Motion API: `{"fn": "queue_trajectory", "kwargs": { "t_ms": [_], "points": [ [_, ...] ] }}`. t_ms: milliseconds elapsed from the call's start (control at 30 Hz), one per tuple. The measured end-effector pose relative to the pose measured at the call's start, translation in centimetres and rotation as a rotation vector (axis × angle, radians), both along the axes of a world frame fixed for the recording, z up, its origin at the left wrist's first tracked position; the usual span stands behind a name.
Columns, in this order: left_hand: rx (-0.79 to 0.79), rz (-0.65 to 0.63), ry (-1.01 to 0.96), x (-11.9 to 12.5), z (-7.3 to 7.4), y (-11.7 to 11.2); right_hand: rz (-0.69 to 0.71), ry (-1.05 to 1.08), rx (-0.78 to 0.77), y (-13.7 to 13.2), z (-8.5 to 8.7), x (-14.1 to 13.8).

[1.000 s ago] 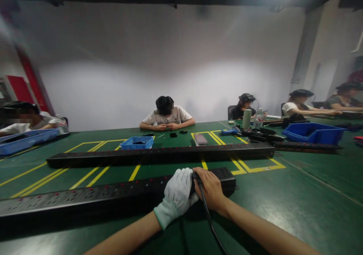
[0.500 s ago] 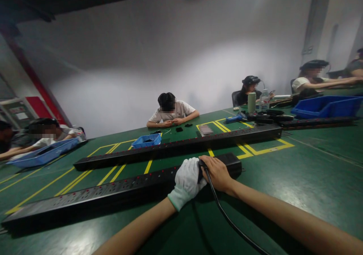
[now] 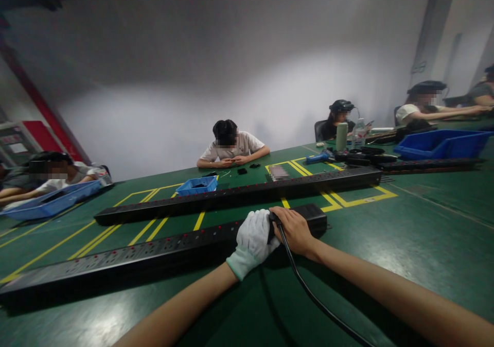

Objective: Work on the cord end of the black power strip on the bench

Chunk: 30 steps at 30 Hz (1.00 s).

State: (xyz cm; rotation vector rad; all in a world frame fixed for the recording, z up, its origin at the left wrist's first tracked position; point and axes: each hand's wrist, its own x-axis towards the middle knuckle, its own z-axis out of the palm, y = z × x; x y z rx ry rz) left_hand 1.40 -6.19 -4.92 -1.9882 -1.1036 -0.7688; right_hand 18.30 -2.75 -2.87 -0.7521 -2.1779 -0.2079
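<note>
A long black power strip (image 3: 127,264) with red-dotted sockets lies on the green table in front of me. My left hand (image 3: 252,236), in a white knitted glove, is closed over the strip toward its right end. Against it, my bare right hand (image 3: 293,228) grips a black plug (image 3: 273,223), whose body is mostly covered by my fingers. From the plug a black cable (image 3: 309,290) runs down past my right wrist to the bottom of the view. My hands hide the contact between plug and strip.
A second black power strip (image 3: 247,192) lies beyond, parallel to the first. Blue bins stand behind it (image 3: 197,185), at left (image 3: 54,200) and at right (image 3: 443,143). A green bottle (image 3: 341,137) is at the back. Co-workers sit around the table, one opposite (image 3: 233,149).
Both hands keep the same hold on the strip and plug. The whole view has shifted slightly, so the scene appears a little higher and further left.
</note>
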Motion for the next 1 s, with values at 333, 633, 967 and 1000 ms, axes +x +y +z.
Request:
{"fn": "queue_trajectory", "kwargs": {
  "t_ms": [333,633,967,1000],
  "points": [
    [0.011,0.008,-0.019,0.03,-0.19,0.12,0.002,0.009,0.024,0.20,-0.17,0.00],
    [0.039,0.011,-0.004,0.16,-0.08,0.12,-0.001,0.007,0.026,0.18,-0.17,0.05],
    [0.028,-0.001,0.002,0.16,-0.03,0.12,-0.005,0.001,0.028,0.34,-0.34,0.04],
    [0.029,0.001,0.001,0.17,-0.03,0.13,-0.004,0.001,0.029,0.34,-0.33,0.04]
  ]
}}
